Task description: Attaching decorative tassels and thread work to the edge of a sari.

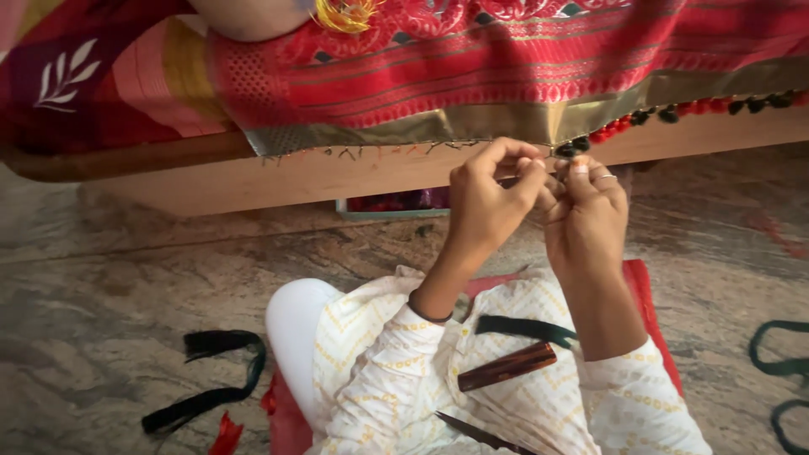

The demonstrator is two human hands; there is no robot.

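Note:
A red patterned cloth with a gold border [506,118] hangs over the edge of a wooden bed frame [278,177]. A row of red and dark tassel beads [674,111] runs along its hem to the right. My left hand [489,198] pinches at the hem with thumb and fingers closed. My right hand [586,206], a ring on one finger, meets it fingertip to fingertip at the last dark tassel [573,148]. What lies between the fingertips is too small to tell. I sit on the floor in a white patterned garment [404,354].
On my lap lie a brown wooden stick [506,367], a dark green thread bundle [522,327] and a dark blade-like tool [480,434]. A black thread hank [211,379] lies on the stone floor at left, green thread [779,366] at right. A tray [396,204] sits under the bed.

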